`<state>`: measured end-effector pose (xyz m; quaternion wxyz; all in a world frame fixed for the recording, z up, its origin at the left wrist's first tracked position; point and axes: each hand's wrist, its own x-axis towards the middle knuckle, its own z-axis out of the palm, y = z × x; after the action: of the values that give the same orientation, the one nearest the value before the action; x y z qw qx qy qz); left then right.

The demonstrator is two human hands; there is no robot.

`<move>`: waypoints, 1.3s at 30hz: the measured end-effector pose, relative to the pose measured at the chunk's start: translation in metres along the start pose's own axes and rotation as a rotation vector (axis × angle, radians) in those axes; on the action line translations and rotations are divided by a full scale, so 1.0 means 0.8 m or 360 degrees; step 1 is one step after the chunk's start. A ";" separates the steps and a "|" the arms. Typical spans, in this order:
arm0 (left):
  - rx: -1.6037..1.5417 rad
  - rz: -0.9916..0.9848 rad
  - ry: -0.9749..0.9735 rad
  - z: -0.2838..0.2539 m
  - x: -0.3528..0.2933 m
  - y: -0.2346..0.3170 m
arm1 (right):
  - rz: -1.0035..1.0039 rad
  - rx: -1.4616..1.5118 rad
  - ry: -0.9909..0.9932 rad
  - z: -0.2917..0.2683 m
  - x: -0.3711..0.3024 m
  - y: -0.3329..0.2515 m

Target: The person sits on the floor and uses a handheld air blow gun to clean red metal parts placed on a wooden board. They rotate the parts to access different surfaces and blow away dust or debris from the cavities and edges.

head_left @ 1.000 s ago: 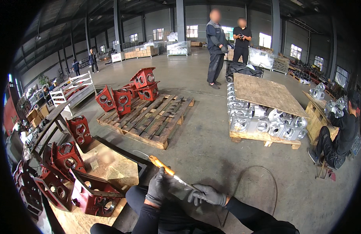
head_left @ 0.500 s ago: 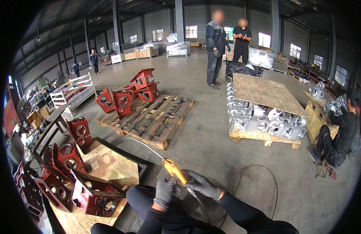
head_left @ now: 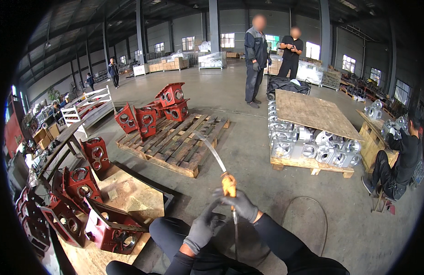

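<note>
My right hand (head_left: 242,205), in a grey glove, is closed round the body of a yellow air blow gun (head_left: 229,184). The gun's long, thin, curved nozzle (head_left: 213,153) reaches up and away, slightly blurred at its tip. A dark hose (head_left: 236,234) hangs from the gun's lower end. My left hand (head_left: 203,230), also grey-gloved, is just left of the gun and below it, its fingers apart and nothing in them. To the left of my knees, red metal housings (head_left: 114,231) with round bores sit on a wooden board (head_left: 128,192).
Ahead, a slatted pallet (head_left: 193,153) carries more red housings (head_left: 171,98). On the right, silvery castings (head_left: 308,146) lie under a plywood sheet (head_left: 313,110). A seated co-worker (head_left: 400,156) handles a casting at far right. Two people stand beyond. A hose loop (head_left: 324,215) lies on the floor.
My right hand has swung the blow gun rightward and more upright, its nozzle raised. My left hand has come off the gun, opened and moved lower.
</note>
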<state>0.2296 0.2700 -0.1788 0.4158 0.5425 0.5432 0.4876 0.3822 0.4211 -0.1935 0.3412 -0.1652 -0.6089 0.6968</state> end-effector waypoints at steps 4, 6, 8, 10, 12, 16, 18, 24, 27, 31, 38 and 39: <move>-0.0362 -0.0009 0.0015 -0.024 -0.029 0.019 | -0.0280 -0.0586 0.0695 -0.099 0.029 0.014; -0.0374 0.0032 0.0133 -0.041 -0.043 0.025 | -0.0547 -0.0734 0.1009 -0.135 0.047 -0.016; -0.0572 0.0012 0.0274 -0.053 -0.058 0.043 | -0.0900 -0.0618 0.1131 -0.140 0.066 -0.073; -0.0458 0.0034 0.0457 -0.062 -0.062 0.045 | -0.1200 -0.0445 0.1050 -0.148 0.084 -0.111; -0.0457 0.0054 0.0560 -0.074 -0.075 0.050 | -0.1391 -0.0403 0.0900 -0.123 0.098 -0.144; -0.0353 0.0101 0.0597 -0.088 -0.090 0.073 | -0.1503 -0.1063 0.0646 -0.090 0.117 -0.174; -0.0384 0.0071 0.0607 -0.101 -0.101 0.085 | -0.1567 -0.1391 0.0481 -0.051 0.131 -0.172; -0.0334 0.0080 0.0745 -0.148 -0.112 0.088 | -0.0511 -0.0600 -0.0215 -0.066 0.192 -0.004; -0.0391 0.0065 0.0822 -0.173 -0.125 0.095 | 0.0086 -0.0424 -0.0201 -0.095 0.194 0.076; -0.0368 0.0086 0.0914 -0.216 -0.145 0.088 | 0.0510 -0.0110 -0.0050 -0.080 0.179 0.132; -0.0399 0.0060 0.0916 -0.268 -0.140 0.081 | 0.0432 -0.0289 -0.0085 -0.057 0.219 0.131; -0.0381 0.0036 0.0916 -0.275 -0.138 0.085 | 0.0433 -0.0331 -0.0085 -0.037 0.229 0.122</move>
<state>0.0336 0.1383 -0.0812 0.3006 0.3354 0.5713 0.6862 0.2439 0.5641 -0.2598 0.2085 -0.2618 -0.6586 0.6740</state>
